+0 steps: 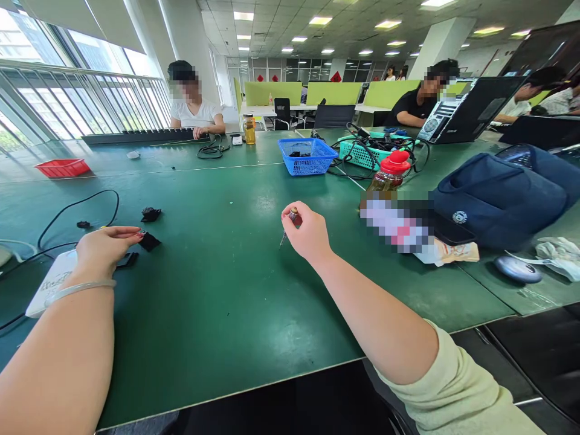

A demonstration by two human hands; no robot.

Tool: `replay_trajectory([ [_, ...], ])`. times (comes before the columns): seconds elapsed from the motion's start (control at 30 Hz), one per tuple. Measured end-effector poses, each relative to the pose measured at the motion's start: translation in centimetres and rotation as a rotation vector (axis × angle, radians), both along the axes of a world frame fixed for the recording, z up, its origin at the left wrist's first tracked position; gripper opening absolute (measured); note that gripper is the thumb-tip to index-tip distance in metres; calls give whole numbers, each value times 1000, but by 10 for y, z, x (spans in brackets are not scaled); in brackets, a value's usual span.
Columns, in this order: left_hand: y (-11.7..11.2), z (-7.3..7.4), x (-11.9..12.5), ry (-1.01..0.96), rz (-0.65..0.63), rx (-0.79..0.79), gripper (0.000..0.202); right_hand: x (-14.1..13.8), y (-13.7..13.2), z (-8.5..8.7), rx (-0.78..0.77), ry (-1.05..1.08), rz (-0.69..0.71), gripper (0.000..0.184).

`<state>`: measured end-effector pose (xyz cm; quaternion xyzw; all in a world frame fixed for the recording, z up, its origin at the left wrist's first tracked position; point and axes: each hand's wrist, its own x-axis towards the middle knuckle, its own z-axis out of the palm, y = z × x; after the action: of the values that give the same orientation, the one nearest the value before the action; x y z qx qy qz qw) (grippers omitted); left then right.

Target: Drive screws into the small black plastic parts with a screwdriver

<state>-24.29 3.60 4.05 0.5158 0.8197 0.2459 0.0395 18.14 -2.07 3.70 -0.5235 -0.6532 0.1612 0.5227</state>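
Over on the left, the left hand (106,241) is pinching a small black block (150,241); mid-table, the right hand (307,228) has fingers curled round a screwdriver (293,213), tip angled down.

Green table (217,338) with a red tray (66,171), blue basket (309,166), navy bag (502,187) and computer mouse (518,269) on it.

holds in the left hand (105,243) a small black boxy block (150,241), pinched by its upper left end and set aslant, with the free end toward the right. holds in the right hand (309,232) a slender tool (293,214) with a thin metal shaft and a brownish butt, partly hidden by the grip, pointing tip-down and slightly left.
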Motion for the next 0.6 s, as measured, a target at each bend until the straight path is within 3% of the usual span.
replay_trajectory([
  [0.1,-7,12,16,-33,123,-50,37,0,0,-1,-4,1,4,7],
  [0.17,-9,17,21,7,138,-65,38,0,0,-1,-12,3,1,7],
  [0.43,-4,16,16,282,-8,-257,45,0,0,0,-8,2,1,7],
  [0.6,0,15,12,335,-45,-316,48,1,0,-1,-7,2,4,6],
])
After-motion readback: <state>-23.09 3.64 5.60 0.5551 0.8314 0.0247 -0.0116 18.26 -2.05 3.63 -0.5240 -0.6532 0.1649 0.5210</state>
